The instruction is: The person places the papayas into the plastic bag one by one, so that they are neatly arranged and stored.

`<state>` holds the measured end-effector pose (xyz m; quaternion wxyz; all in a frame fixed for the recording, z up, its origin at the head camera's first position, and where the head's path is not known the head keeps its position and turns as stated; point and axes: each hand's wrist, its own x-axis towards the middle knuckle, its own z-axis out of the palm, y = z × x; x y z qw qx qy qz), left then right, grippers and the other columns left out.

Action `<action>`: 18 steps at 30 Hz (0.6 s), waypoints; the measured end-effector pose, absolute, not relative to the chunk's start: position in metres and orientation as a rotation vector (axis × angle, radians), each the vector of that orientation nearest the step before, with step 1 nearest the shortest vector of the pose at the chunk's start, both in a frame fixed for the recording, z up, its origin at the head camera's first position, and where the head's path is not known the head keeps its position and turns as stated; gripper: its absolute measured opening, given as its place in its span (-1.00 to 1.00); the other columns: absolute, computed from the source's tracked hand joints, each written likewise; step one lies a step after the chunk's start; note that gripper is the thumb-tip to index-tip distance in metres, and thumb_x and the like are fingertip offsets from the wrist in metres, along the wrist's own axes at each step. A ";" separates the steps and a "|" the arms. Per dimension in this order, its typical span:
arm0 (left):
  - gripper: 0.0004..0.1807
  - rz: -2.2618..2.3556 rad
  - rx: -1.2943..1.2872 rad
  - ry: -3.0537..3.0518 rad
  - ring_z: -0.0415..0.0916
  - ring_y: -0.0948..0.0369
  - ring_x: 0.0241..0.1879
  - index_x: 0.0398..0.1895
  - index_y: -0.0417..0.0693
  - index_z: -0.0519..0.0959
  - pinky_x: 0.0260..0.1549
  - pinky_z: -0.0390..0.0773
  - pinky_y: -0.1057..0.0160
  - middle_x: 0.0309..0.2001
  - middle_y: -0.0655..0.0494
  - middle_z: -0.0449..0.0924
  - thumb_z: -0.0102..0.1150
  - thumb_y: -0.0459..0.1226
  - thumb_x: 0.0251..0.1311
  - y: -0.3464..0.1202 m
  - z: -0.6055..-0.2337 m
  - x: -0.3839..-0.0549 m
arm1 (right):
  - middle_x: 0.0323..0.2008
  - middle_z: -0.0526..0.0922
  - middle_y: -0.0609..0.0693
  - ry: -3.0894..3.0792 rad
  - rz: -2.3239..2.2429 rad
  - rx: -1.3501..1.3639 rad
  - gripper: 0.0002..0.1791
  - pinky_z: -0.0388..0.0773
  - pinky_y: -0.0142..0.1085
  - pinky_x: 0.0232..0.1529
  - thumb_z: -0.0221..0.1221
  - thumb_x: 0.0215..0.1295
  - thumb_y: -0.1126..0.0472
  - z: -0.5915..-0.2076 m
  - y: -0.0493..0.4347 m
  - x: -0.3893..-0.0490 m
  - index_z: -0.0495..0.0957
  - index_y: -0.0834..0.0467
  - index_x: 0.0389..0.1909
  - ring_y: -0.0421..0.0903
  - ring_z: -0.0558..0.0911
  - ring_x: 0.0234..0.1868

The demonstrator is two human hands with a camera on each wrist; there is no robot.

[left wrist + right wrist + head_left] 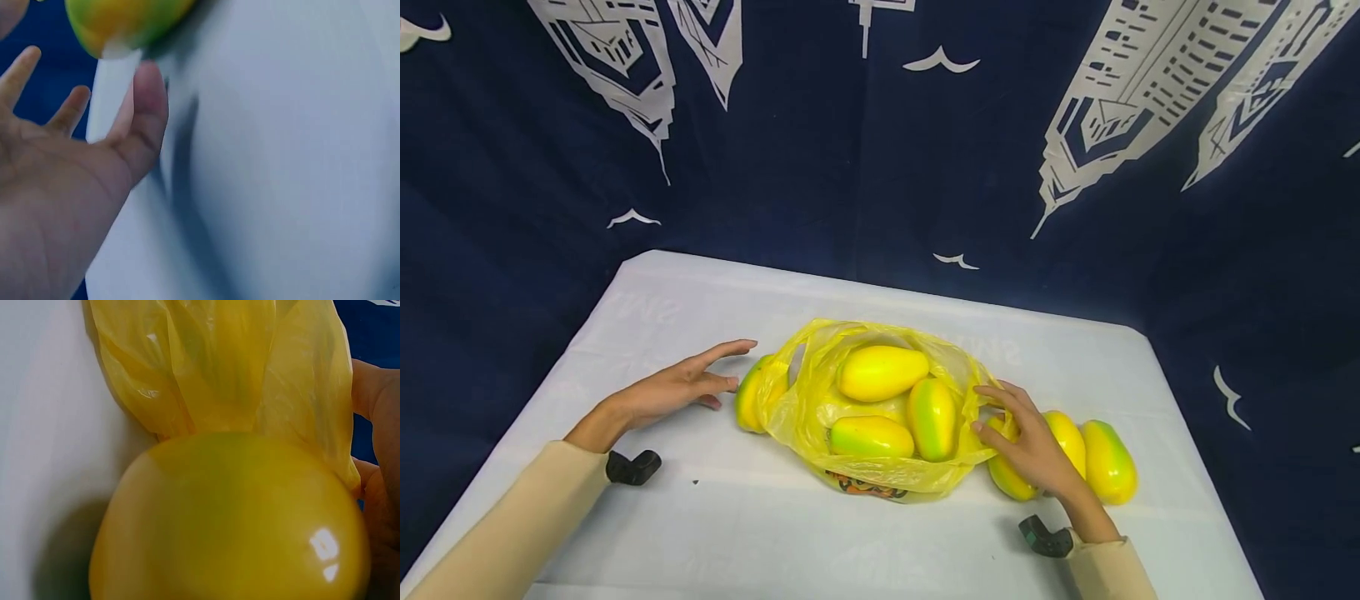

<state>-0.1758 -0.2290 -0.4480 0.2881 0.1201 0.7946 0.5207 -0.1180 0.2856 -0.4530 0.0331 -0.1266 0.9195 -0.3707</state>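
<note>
A yellow plastic bag [805, 437] lies spread with its mouth facing up. Inside it are a mango [883, 372], a second mango [932, 419] and a third mango [871, 437]. My left hand [673, 390] is at the bag's left, fingers spread, close to a yellow-green mango [749, 400] partly behind the bag's edge. On the other side, my right hand [1030, 437] touches the bag's right edge, thumb and forefinger apart. Below that hand sits a mango [1011, 479], which looms large in the right wrist view [231, 519].
Right of my right hand lie a mango [1066, 437] and another mango [1108, 462], side by side. A white cloth covers the table [760, 542]. Dark blue curtains [850, 183] with white prints hang behind and at both sides.
</note>
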 end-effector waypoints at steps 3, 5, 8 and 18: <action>-0.29 1.405 0.329 2.061 0.23 -0.09 0.38 0.55 0.50 0.07 0.11 0.53 0.09 0.62 0.04 -0.18 0.10 0.04 0.42 -0.230 -0.453 -0.178 | 0.48 0.17 0.21 2.825 -1.141 -0.385 -0.45 0.36 0.31 0.27 0.24 0.40 0.05 -0.452 0.285 -0.117 0.40 -0.01 0.37 0.23 0.48 0.29; -0.28 1.417 0.342 2.015 0.19 -0.11 0.41 0.57 0.47 0.05 0.13 0.52 0.08 0.62 0.00 -0.18 0.10 0.01 0.43 -0.230 -0.455 -0.180 | 0.48 0.17 0.21 2.820 -1.146 -0.381 -0.45 0.36 0.30 0.27 0.24 0.40 0.05 -0.452 0.284 -0.117 0.40 -0.02 0.37 0.22 0.48 0.29; -0.26 1.437 0.363 1.951 0.17 -0.11 0.42 0.58 0.42 0.03 0.18 0.50 0.04 0.61 -0.04 -0.18 0.11 -0.03 0.43 -0.228 -0.456 -0.182 | 0.48 0.17 0.21 2.817 -1.155 -0.386 -0.46 0.39 0.28 0.26 0.24 0.40 0.06 -0.452 0.283 -0.116 0.41 -0.01 0.37 0.22 0.49 0.29; -0.21 1.473 0.401 1.856 0.38 0.01 0.33 0.59 0.39 0.02 0.23 0.51 0.09 0.60 -0.06 -0.13 0.18 -0.10 0.40 -0.220 -0.462 -0.187 | 0.48 0.17 0.21 2.820 -1.160 -0.393 -0.46 0.39 0.28 0.26 0.25 0.40 0.07 -0.451 0.283 -0.116 0.41 -0.02 0.36 0.21 0.49 0.28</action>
